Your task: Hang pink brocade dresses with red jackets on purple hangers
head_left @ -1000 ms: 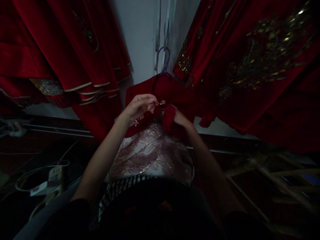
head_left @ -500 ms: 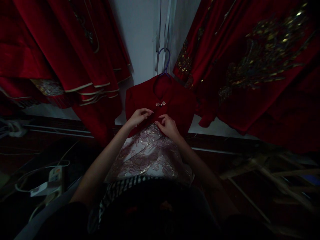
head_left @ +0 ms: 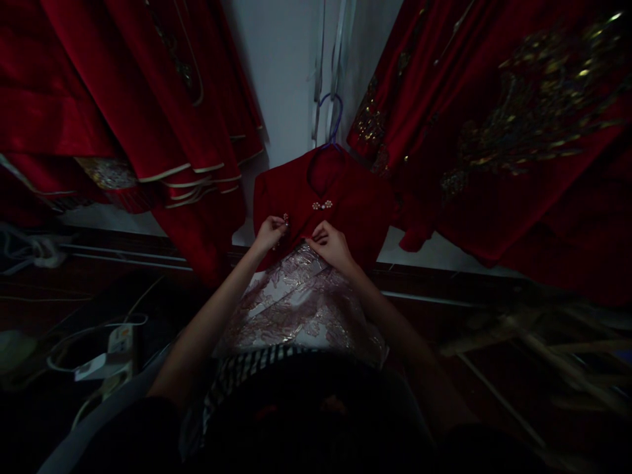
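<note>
A red velvet top (head_left: 355,204) hangs on a purple hanger (head_left: 330,122) in front of me, over a pale lace skirt (head_left: 296,309). A sparkly clasp (head_left: 322,205) sits closed at its collar. My left hand (head_left: 269,234) pinches the red cloth by a second small clasp (head_left: 285,217) on the left side of the top's front. My right hand (head_left: 330,243) is closed on the lower edge of the red flap, just under the collar clasp.
Red garments with pale trim (head_left: 162,118) hang at the left; red ones with gold embroidery (head_left: 518,112) hang at the right. A white wall (head_left: 286,72) lies between. A power strip with cables (head_left: 106,355) lies on the dark floor at lower left.
Both hands dropped from the collar clasp to the lower front of the red top. The folded-back flap now lies flat, and the left hand has slid out to the side clasp.
</note>
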`<move>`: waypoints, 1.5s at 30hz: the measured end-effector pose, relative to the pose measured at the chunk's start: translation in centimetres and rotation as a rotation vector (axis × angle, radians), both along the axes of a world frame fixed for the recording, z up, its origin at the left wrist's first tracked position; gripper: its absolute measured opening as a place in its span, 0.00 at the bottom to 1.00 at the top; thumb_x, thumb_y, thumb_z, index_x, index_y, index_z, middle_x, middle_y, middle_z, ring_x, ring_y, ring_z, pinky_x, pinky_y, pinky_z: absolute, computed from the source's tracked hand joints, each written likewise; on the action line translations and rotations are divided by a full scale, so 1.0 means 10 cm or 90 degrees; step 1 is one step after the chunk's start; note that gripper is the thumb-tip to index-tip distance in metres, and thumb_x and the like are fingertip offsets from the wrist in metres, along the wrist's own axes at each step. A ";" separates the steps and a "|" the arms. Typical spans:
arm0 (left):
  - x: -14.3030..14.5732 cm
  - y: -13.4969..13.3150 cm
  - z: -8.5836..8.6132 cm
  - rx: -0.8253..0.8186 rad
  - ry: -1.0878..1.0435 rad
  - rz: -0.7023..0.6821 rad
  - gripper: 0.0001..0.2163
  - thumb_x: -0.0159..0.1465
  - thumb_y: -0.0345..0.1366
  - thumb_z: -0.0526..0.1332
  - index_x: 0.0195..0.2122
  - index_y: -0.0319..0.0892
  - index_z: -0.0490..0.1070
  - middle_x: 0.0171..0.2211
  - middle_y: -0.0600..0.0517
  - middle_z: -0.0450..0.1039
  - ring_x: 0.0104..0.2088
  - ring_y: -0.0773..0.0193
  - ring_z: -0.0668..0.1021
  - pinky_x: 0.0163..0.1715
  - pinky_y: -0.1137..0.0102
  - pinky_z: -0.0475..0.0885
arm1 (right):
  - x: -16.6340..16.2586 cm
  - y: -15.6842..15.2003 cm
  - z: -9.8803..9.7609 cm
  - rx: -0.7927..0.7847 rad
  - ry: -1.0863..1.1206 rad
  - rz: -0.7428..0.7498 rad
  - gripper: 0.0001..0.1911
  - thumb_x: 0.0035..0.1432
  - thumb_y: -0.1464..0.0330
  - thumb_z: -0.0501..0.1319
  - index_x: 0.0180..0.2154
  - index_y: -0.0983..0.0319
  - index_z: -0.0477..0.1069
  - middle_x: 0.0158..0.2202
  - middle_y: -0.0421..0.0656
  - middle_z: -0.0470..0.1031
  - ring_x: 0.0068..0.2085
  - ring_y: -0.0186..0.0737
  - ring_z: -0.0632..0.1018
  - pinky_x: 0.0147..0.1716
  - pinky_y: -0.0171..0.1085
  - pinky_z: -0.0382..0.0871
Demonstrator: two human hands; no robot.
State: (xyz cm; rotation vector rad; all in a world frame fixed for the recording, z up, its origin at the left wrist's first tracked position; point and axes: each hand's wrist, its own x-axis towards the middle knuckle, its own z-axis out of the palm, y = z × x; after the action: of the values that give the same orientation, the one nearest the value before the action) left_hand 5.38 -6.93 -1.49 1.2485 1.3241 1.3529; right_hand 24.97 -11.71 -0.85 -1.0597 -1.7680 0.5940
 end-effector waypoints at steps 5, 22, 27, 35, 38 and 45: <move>0.08 -0.01 0.04 0.030 -0.056 0.003 0.09 0.48 0.28 0.65 0.31 0.39 0.69 0.25 0.54 0.71 0.25 0.70 0.73 0.29 0.75 0.68 | -0.09 0.04 0.23 -0.026 0.113 0.063 0.14 0.47 0.62 0.68 0.32 0.61 0.67 0.31 0.40 0.77 0.33 0.34 0.78 0.34 0.34 0.73; 0.04 -0.01 -0.01 0.122 -0.073 -0.004 0.15 0.46 0.38 0.70 0.34 0.36 0.78 0.35 0.45 0.80 0.34 0.62 0.80 0.41 0.66 0.74 | -0.42 0.52 0.13 0.087 -0.068 -0.041 0.09 0.54 0.74 0.60 0.38 0.60 0.64 0.28 0.37 0.72 0.30 0.33 0.76 0.31 0.31 0.70; 0.04 -0.01 0.00 0.128 -0.074 -0.009 0.14 0.47 0.37 0.69 0.34 0.36 0.78 0.35 0.45 0.80 0.33 0.62 0.80 0.40 0.67 0.74 | -0.41 0.51 0.13 0.080 -0.061 -0.041 0.09 0.56 0.72 0.60 0.39 0.60 0.63 0.29 0.37 0.72 0.30 0.34 0.77 0.33 0.32 0.71; 0.01 0.03 0.00 0.159 0.004 0.004 0.12 0.49 0.37 0.67 0.33 0.35 0.78 0.33 0.44 0.80 0.32 0.62 0.80 0.36 0.68 0.74 | -0.46 0.49 0.11 0.118 -0.081 -0.067 0.07 0.58 0.72 0.56 0.39 0.59 0.63 0.31 0.39 0.73 0.32 0.34 0.76 0.34 0.33 0.69; 0.00 0.04 0.04 0.190 0.093 0.011 0.11 0.50 0.37 0.66 0.32 0.36 0.77 0.32 0.46 0.79 0.31 0.62 0.79 0.33 0.70 0.73 | -0.47 0.50 0.11 0.123 -0.070 -0.067 0.05 0.58 0.71 0.56 0.38 0.59 0.62 0.31 0.38 0.72 0.31 0.34 0.76 0.33 0.32 0.69; -0.05 0.05 0.09 0.228 0.213 0.002 0.10 0.50 0.38 0.65 0.32 0.39 0.76 0.29 0.49 0.77 0.30 0.63 0.77 0.33 0.71 0.70 | -0.50 0.51 0.11 0.128 -0.086 -0.092 0.03 0.58 0.71 0.56 0.36 0.59 0.63 0.32 0.39 0.73 0.32 0.34 0.76 0.35 0.33 0.70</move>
State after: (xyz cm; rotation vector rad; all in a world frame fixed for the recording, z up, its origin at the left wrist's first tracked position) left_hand 4.87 -6.41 -0.58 1.7787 1.3407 1.4728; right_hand 20.00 -6.58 0.29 -1.0968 -1.8058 0.2551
